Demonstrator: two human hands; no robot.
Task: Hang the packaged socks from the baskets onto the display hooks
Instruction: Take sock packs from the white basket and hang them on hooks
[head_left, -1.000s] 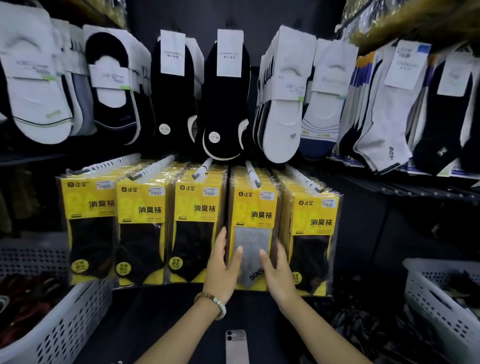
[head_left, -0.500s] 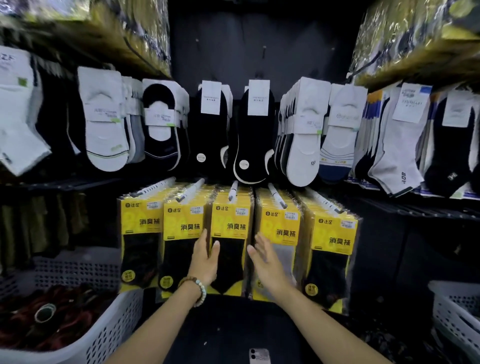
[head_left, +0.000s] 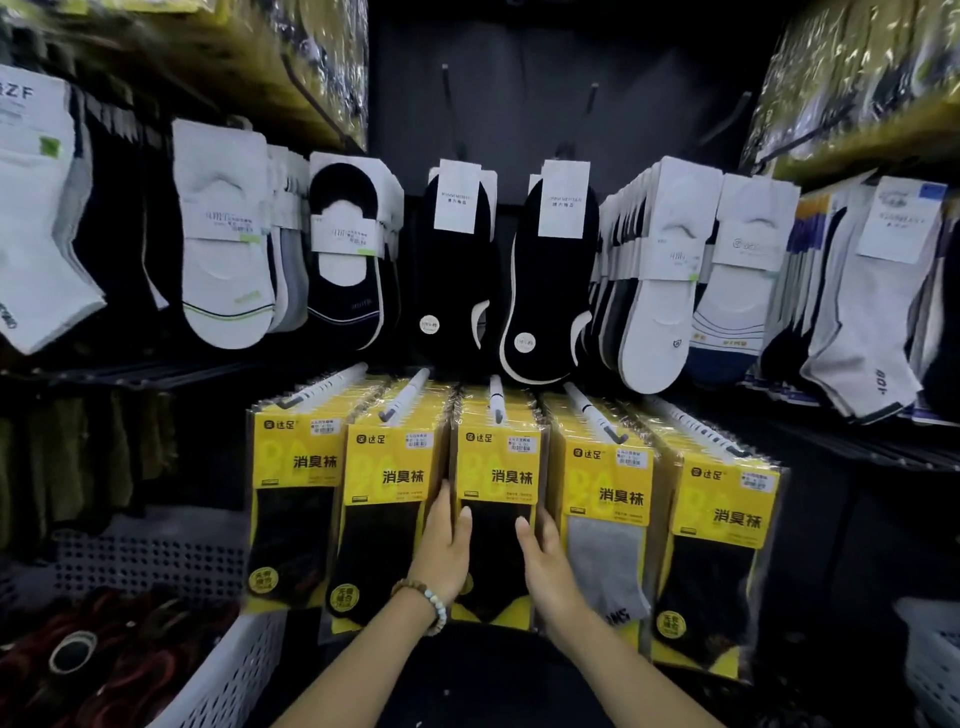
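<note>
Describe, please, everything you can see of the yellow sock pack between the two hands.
The yellow sock pack is a glossy clear plastic sleeve with a yellow card header carrying black print and a small white label; a black sock shows below. It hangs upright at the front of a stack on the middle white hook. The left hand lies with straight fingers along its left edge, the right hand along its right, both thumbs resting on its front.
</note>
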